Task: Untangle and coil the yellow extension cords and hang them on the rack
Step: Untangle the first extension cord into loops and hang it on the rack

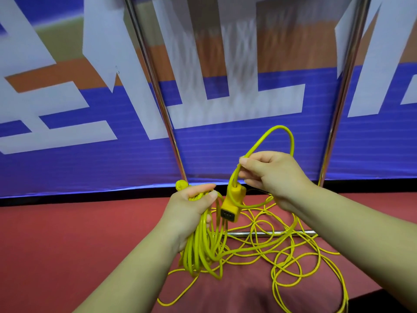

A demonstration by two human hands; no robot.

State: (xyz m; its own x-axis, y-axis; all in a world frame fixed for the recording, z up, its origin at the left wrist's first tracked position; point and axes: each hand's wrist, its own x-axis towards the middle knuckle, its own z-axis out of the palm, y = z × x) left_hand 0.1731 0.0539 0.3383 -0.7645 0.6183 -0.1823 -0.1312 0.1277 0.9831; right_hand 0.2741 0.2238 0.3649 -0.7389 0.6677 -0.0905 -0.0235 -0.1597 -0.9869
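Yellow cords [266,251] lie on red floor [67,245] before a blue, white and orange banner [90,109].

One head-worn wide-angle view only, looking forward and down from close above the left hand [191,206] and right hand [274,177]. Faces a blue banner [225,152] behind two chrome poles [158,86], red floor [67,233] below. Nothing shared with any second view.

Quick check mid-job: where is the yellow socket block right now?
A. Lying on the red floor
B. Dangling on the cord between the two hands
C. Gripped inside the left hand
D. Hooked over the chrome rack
B: the socket block hangs from the cord loop pinched by the right hand, beside the left hand holding the coiled bundle.
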